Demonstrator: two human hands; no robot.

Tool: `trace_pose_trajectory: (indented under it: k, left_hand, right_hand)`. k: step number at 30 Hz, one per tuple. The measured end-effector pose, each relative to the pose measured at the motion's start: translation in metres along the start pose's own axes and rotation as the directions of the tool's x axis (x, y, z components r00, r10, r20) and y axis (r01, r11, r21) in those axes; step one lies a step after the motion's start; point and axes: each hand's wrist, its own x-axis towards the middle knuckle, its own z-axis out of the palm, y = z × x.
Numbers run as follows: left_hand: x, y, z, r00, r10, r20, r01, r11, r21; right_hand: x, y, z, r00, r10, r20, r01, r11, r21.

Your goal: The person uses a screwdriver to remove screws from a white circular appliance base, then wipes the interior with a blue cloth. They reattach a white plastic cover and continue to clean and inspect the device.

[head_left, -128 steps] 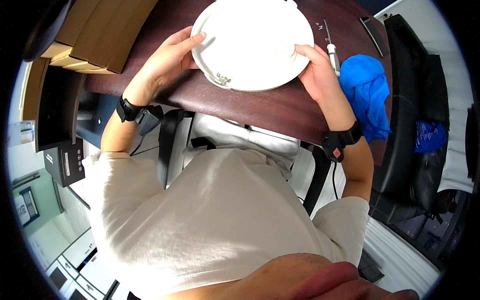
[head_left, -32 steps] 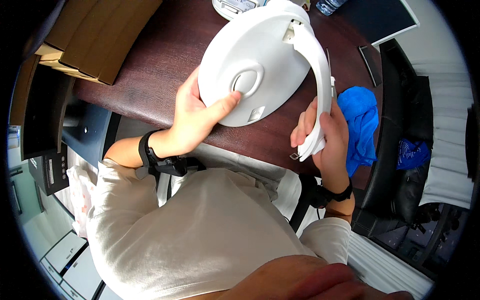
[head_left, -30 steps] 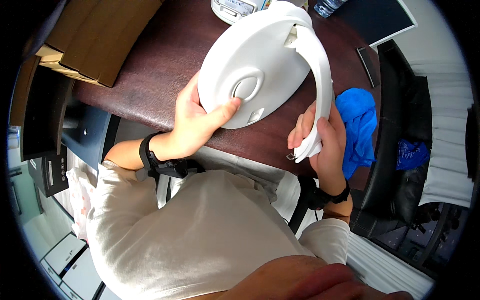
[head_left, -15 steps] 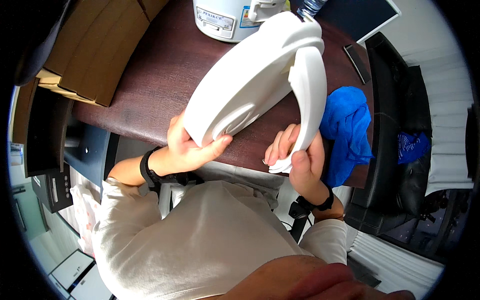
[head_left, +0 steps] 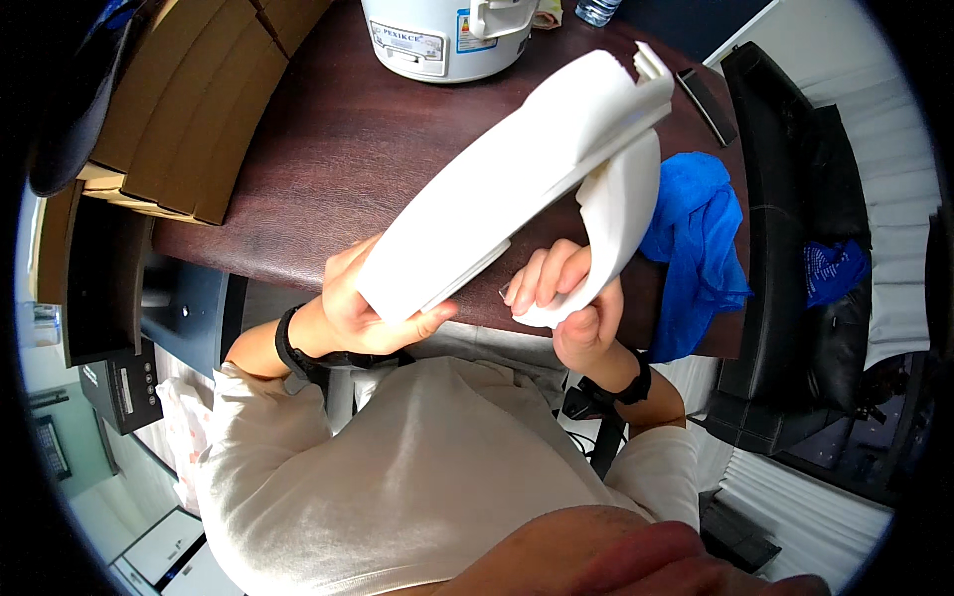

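A smooth white plastic piece, shaped like an appliance lid (head_left: 497, 179), is held tilted over the near part of the table, its far end raised to the right. My left hand (head_left: 363, 303) grips its lower left end, thumb on the near edge and fingers underneath. A curved white handle (head_left: 624, 199) hangs off the piece's far right end. Around the free lower end of that handle my right hand (head_left: 571, 298) is closed, thumb against the fingers. Behind the piece stands a white rice cooker (head_left: 452, 62); its top lies outside the picture.
Right of my right hand a crumpled blue cloth (head_left: 696, 219) drapes over the edge of the dark brown table (head_left: 328, 129). Farther off are a flat black device (head_left: 708, 107) and a clear bottle (head_left: 596, 12). Cardboard boxes (head_left: 189, 109) stand at left, a black sofa (head_left: 780, 258) at right.
The white lid has turned in my hands, so its round raised detail no longer faces up and it shows more edge-on. Both hands keep their hold; the view has shifted slightly.
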Motion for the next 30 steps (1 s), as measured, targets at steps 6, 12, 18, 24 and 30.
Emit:
trace_pose_trajectory:
  k: [6, 12, 18, 24, 30]
  left_hand:
    - [0.009, 0.007, -0.005, 0.997, 0.005, 0.078, -0.001, 0.999, -0.053]
    - [0.003, 0.01, -0.005, 0.995, -0.03, 0.091, 0.041, 0.993, -0.113]
    - [0.01, 0.01, 0.001, 0.999, 0.044, 0.019, -0.043, 0.998, -0.039]
    - [0.003, 0.006, 0.002, 0.996, -0.079, 0.042, 0.083, 0.993, -0.089]
    - [0.004, 0.005, 0.009, 0.964, -0.263, 0.036, 0.264, 0.941, -0.212]
  right_hand:
    - [-0.004, 0.0, -0.005, 0.997, -0.018, 0.078, 0.023, 0.998, -0.057]
    - [-0.01, -0.003, -0.009, 0.999, 0.049, 0.021, -0.048, 0.997, -0.056]
    - [-0.006, -0.003, -0.004, 0.994, 0.099, 0.038, -0.092, 0.984, -0.155]
    - [-0.005, 0.005, -0.006, 0.998, 0.062, 0.023, -0.059, 0.99, -0.127]
    - [-0.001, 0.004, -0.007, 0.994, 0.105, -0.031, -0.107, 0.991, -0.083]
